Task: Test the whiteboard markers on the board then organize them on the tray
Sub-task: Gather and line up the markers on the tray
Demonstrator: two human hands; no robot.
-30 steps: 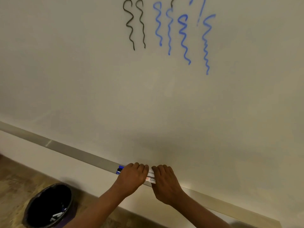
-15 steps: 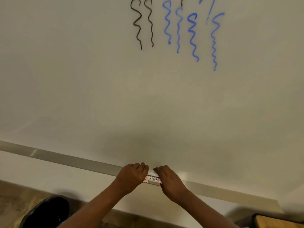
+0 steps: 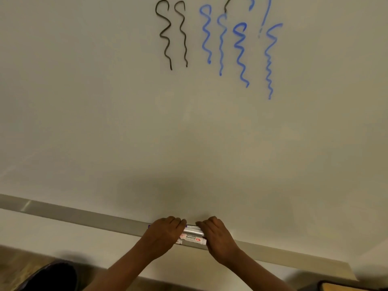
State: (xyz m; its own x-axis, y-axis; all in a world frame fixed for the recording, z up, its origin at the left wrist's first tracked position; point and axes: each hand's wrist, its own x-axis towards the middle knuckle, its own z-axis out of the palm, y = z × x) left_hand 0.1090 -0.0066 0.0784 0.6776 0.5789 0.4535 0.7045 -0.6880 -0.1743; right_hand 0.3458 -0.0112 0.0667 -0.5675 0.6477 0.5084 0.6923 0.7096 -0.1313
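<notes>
L hand (image 3: 165,235) w/ fingers curled down over the left ends of the markers (image 3: 194,236), gripping them; R hand (image 3: 219,236) likewise, fingers bent over the right ends. Markers lie side by side along the tray (image 3: 84,217), bunched btwn the two hands, front one w/ a white label reading MARKER. Tray runs under the whiteboard (image 3: 189,133), which has black & blue squiggles (image 3: 239,35) up top. Dark bin (image 3: 52,278) on floor lower left, contents can't be made out
</notes>
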